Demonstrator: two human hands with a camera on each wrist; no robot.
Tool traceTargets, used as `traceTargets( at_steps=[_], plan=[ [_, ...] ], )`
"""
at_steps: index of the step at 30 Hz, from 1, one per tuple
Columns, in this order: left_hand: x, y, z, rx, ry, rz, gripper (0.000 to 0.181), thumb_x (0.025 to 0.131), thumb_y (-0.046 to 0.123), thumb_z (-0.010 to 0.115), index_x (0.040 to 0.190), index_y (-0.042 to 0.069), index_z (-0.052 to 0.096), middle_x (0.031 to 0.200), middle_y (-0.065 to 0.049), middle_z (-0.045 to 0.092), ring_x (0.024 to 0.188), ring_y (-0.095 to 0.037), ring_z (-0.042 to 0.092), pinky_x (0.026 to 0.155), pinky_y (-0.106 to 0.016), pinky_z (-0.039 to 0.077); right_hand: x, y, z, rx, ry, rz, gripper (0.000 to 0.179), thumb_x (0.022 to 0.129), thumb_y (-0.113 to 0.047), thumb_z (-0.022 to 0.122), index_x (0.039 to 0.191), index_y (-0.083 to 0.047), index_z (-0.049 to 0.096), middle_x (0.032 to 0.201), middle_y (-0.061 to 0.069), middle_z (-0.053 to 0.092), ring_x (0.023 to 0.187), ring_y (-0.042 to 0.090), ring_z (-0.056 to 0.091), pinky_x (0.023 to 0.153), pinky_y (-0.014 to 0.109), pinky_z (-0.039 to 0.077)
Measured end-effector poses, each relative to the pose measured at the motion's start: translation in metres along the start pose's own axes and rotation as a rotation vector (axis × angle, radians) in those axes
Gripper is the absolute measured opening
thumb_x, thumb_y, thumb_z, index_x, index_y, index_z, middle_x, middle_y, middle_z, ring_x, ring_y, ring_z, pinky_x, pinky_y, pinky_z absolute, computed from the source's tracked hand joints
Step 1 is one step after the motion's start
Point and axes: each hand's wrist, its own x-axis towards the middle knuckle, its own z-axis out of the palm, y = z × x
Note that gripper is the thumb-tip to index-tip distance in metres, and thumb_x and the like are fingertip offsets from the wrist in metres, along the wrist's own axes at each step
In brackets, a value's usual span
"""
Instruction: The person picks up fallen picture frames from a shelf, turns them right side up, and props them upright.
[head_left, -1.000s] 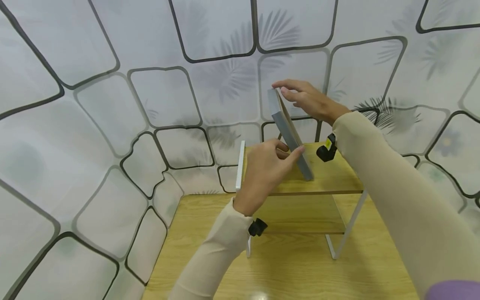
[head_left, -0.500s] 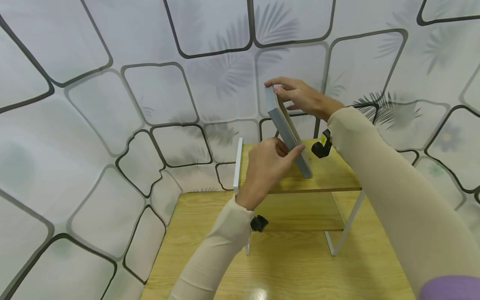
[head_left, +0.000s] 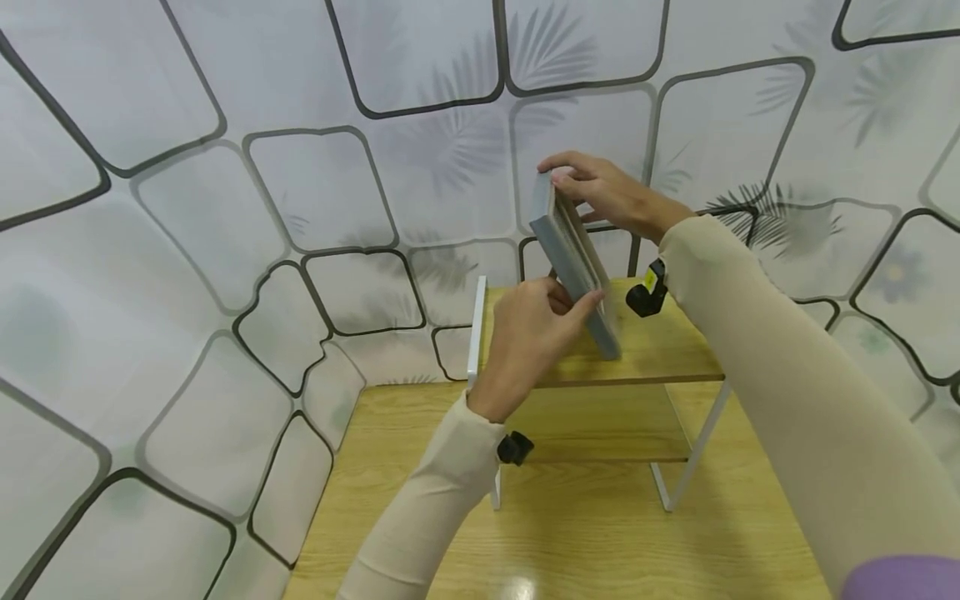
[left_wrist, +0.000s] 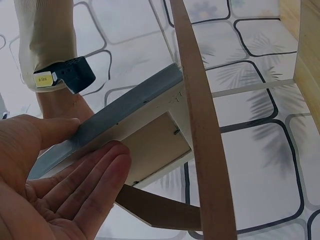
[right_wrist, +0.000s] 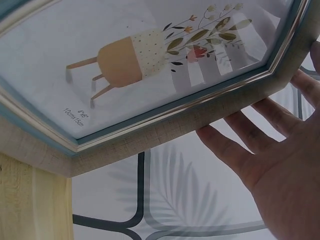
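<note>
A grey-blue picture frame stands tilted on the wooden top of a small shelf. My left hand pinches its near side, thumb on the edge and fingers against the back; in the left wrist view, the back panel and a brown support leg show. My right hand grips the upper end, its fingertips along the rim in the right wrist view. There the front carries a printed picture of a plant in a legged pot, with size lettering beside it.
The shelf has white metal legs and a lower board, and stands on a wood-grain surface. Patterned cloth hangs close behind and at the left. Something purple shows at the lower right corner.
The picture frame has turned slightly, so more of its front-side edge shows in the head view. Both hands keep their hold and shift only a little. The head view has moved slightly.
</note>
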Motion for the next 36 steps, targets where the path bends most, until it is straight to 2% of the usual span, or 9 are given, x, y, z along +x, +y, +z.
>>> traceTargets(
  at_steps=[4, 10, 18, 21, 26, 29, 33, 36],
  plan=[
    [-0.001, -0.001, -0.001, 0.019, 0.005, -0.002, 0.036, 0.096, 0.041, 0.071, 0.082, 0.008, 0.076, 0.073, 0.0, 0.073, 0.058, -0.001, 0.062, 0.053, -0.017, 0.048, -0.003, 0.002, -0.001, -0.04, 0.035, 0.0, 0.056, 0.108, -0.042, 0.039, 0.155, -0.012, 0.036, 0.144, 0.023, 0.042, 0.132, 0.038, 0.045, 0.109, 0.064, 0.036],
    [-0.002, -0.001, -0.005, 0.017, 0.003, -0.003, 0.035, 0.096, 0.04, 0.071, 0.084, 0.007, 0.077, 0.075, -0.001, 0.074, 0.059, -0.002, 0.063, 0.053, -0.017, 0.048, -0.009, 0.004, -0.005, -0.07, 0.074, -0.007, 0.056, 0.107, -0.044, 0.042, 0.153, -0.011, 0.038, 0.147, 0.024, 0.04, 0.13, 0.041, 0.046, 0.107, 0.065, 0.039],
    [-0.004, -0.003, -0.008, 0.081, 0.007, -0.015, 0.035, 0.095, 0.042, 0.071, 0.085, 0.01, 0.079, 0.082, -0.002, 0.077, 0.069, -0.008, 0.07, 0.06, -0.021, 0.054, -0.017, 0.006, -0.007, -0.073, 0.133, -0.006, 0.054, 0.106, -0.044, 0.048, 0.148, -0.011, 0.042, 0.145, 0.017, 0.044, 0.129, 0.037, 0.049, 0.106, 0.061, 0.041],
    [-0.005, -0.004, -0.009, 0.058, 0.01, -0.015, 0.033, 0.096, 0.039, 0.072, 0.084, 0.008, 0.078, 0.082, -0.003, 0.077, 0.071, -0.009, 0.072, 0.063, -0.022, 0.056, -0.019, 0.005, -0.007, -0.091, 0.161, 0.005, 0.055, 0.105, -0.045, 0.05, 0.147, -0.01, 0.044, 0.144, 0.015, 0.044, 0.13, 0.036, 0.049, 0.105, 0.058, 0.043],
    [-0.006, -0.007, -0.011, 0.017, 0.015, -0.022, 0.03, 0.095, 0.035, 0.073, 0.086, 0.006, 0.076, 0.082, -0.005, 0.077, 0.073, -0.01, 0.073, 0.065, -0.024, 0.057, -0.023, 0.002, -0.009, -0.134, 0.211, 0.041, 0.059, 0.103, -0.049, 0.053, 0.147, -0.011, 0.047, 0.158, 0.008, 0.036, 0.131, 0.039, 0.052, 0.1, 0.056, 0.046],
    [-0.006, -0.009, -0.013, 0.004, 0.008, -0.027, 0.03, 0.096, 0.034, 0.072, 0.088, 0.006, 0.076, 0.084, -0.006, 0.077, 0.074, -0.012, 0.073, 0.066, -0.026, 0.058, -0.025, 0.002, -0.01, -0.159, 0.236, 0.062, 0.063, 0.101, -0.052, 0.055, 0.149, -0.011, 0.046, 0.163, 0.004, 0.031, 0.134, 0.038, 0.05, 0.101, 0.057, 0.046],
    [-0.006, -0.011, -0.016, -0.015, -0.003, -0.033, 0.028, 0.097, 0.032, 0.071, 0.091, 0.005, 0.075, 0.087, -0.007, 0.077, 0.076, -0.014, 0.074, 0.066, -0.029, 0.059, -0.029, 0.003, -0.012, -0.191, 0.268, 0.077, 0.068, 0.099, -0.053, 0.058, 0.149, -0.009, 0.046, 0.161, 0.007, 0.035, 0.135, 0.038, 0.05, 0.1, 0.057, 0.048],
    [-0.007, -0.012, -0.017, -0.025, -0.008, -0.039, 0.027, 0.098, 0.031, 0.07, 0.093, 0.005, 0.075, 0.089, -0.007, 0.077, 0.079, -0.015, 0.075, 0.068, -0.031, 0.06, -0.033, 0.003, -0.013, -0.223, 0.294, 0.092, 0.071, 0.097, -0.058, 0.059, 0.147, -0.008, 0.047, 0.157, 0.011, 0.039, 0.129, 0.039, 0.054, 0.095, 0.056, 0.052]
  ],
)
